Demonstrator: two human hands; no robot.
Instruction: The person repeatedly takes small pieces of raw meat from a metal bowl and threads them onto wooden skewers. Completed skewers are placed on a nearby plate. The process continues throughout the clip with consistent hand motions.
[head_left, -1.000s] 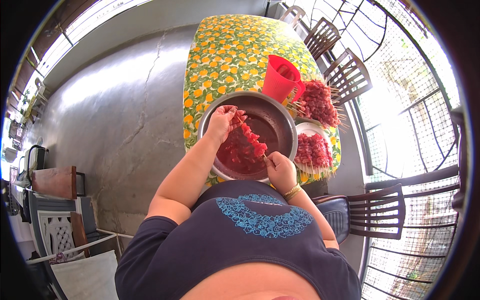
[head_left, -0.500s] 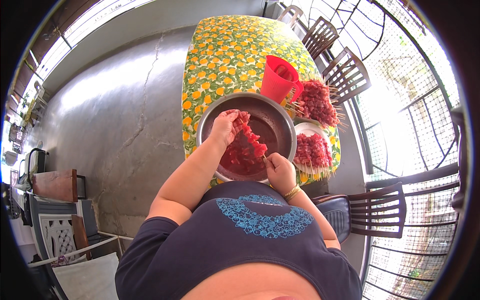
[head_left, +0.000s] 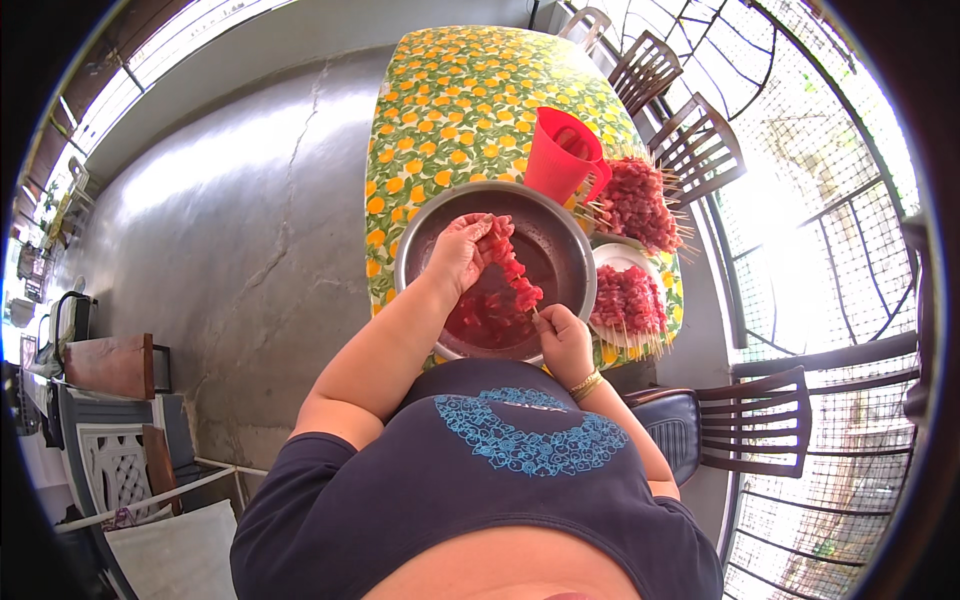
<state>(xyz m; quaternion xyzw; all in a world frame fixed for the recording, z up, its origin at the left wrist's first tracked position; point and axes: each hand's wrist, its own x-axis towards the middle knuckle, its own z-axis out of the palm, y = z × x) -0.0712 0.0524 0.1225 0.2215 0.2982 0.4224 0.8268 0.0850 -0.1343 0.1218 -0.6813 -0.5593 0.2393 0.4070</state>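
Over a wide metal basin (head_left: pixel 413 250), both hands are on one meat skewer (head_left: pixel 518 280), threaded with red raw meat pieces and slanting down to the right. My left hand (head_left: pixel 462 250) is closed around meat at its upper end. The bare lower end of the stick is pinched in the fingers of my right hand (head_left: pixel 564 340), near the basin's right rim. Loose raw meat (head_left: pixel 485 325) lies in reddish liquid in the basin. Right of it, a white plate (head_left: pixel 618 256) carries a stack of finished skewers (head_left: pixel 628 300). A bigger pile of skewers (head_left: pixel 636 205) is behind that plate.
A red pitcher (head_left: pixel 556 160) stands just behind the basin, holding something I cannot make out. A fruit-patterned cloth covers the table (head_left: pixel 450 95). Dark slatted chairs (head_left: pixel 697 148) line its right side, with another chair (head_left: pixel 755 420) by my right elbow. A mesh grille (head_left: pixel 830 230) lies beyond.
My left hand has shifted slightly right, and its fingers now lie along the meat at the skewer's upper end. The right hand still pinches the stick, with little movement.
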